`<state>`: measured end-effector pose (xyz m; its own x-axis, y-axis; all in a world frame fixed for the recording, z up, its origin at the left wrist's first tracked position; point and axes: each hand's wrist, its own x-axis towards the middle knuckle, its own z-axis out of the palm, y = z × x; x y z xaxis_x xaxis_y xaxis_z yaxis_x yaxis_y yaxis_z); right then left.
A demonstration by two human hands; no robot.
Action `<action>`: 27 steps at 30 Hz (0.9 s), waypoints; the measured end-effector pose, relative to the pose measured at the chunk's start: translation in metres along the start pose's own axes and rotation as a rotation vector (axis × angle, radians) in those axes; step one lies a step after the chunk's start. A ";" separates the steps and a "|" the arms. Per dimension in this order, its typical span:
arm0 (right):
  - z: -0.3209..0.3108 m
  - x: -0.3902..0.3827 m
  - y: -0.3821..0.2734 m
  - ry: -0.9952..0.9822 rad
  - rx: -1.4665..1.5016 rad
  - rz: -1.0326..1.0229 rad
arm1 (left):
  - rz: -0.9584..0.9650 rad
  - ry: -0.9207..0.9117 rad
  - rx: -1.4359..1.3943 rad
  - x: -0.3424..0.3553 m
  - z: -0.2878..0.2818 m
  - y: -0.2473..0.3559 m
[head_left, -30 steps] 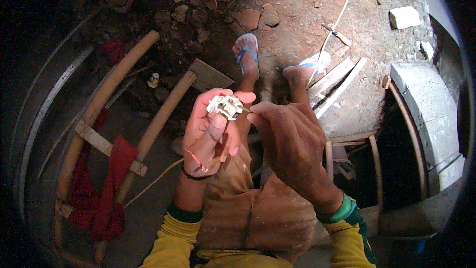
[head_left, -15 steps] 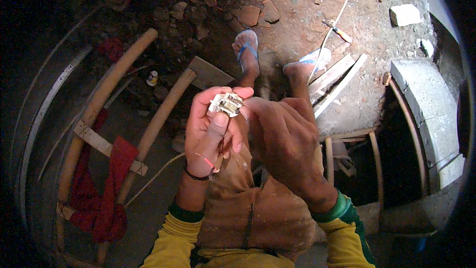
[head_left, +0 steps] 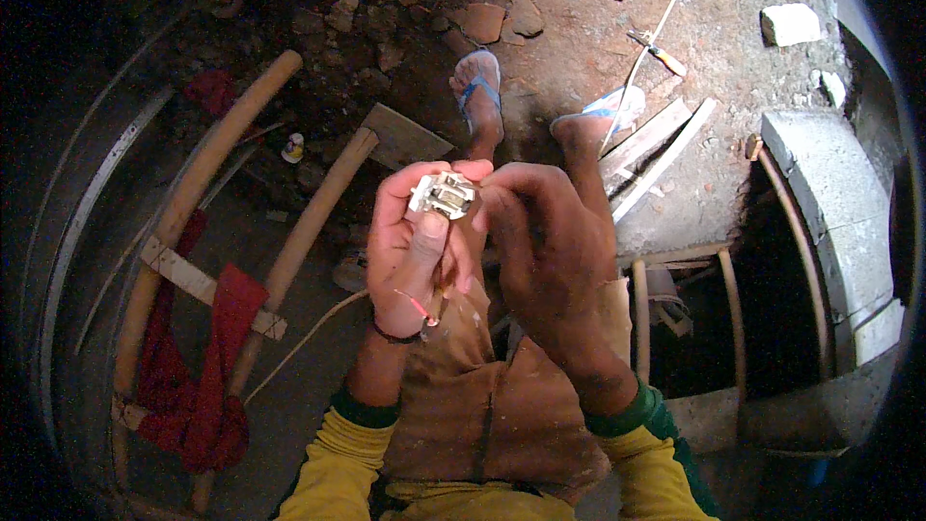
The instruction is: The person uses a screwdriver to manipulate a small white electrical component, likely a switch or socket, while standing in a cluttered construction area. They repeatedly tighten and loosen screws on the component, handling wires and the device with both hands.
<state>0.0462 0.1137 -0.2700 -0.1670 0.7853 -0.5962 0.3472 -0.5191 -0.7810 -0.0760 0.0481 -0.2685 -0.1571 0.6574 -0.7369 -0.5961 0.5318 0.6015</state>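
Observation:
My left hand [head_left: 415, 251] is closed on a small white electrical fitting with metal contacts [head_left: 445, 196], like the open back of a switch or socket. The thumb presses its near edge and the fingers wrap behind it. My right hand [head_left: 550, 241] is at the fitting's right edge, thumb and forefinger brought together in a pinch. What those fingertips hold, if anything, is too small to make out. A short red wire [head_left: 415, 306] shows by my left wrist, next to a dark wristband [head_left: 396, 337].
To the left a wooden ladder-like frame [head_left: 275, 275] carries a red cloth [head_left: 236, 304]. Ahead on the dirt floor lie broken tile pieces [head_left: 484, 23], a screwdriver [head_left: 667, 60] and a pale cable [head_left: 668, 10]. Grey blocks [head_left: 820, 183] stand at the right, beside wooden rails [head_left: 733, 318].
My right hand has turned slightly and shifted a little left, its knuckles higher. The fitting stays in my left hand, nearly in the same place and slightly tilted.

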 end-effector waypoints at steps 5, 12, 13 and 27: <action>-0.012 0.006 0.000 0.022 -0.279 -0.330 | -0.083 0.033 -0.030 -0.009 -0.003 -0.005; -0.029 0.033 0.007 -0.233 -0.318 -0.544 | -0.108 0.033 -0.024 -0.008 -0.011 0.001; -0.029 0.036 0.006 -0.251 -0.311 -0.571 | -0.110 0.019 -0.015 -0.008 -0.013 0.000; -0.035 0.054 -0.019 -0.459 -0.544 -0.690 | -0.189 0.043 0.116 -0.007 -0.010 0.006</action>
<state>0.0635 0.1773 -0.2809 -0.7935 0.5906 -0.1468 0.3967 0.3191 -0.8607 -0.0859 0.0412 -0.2626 -0.0866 0.5181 -0.8509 -0.5237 0.7029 0.4813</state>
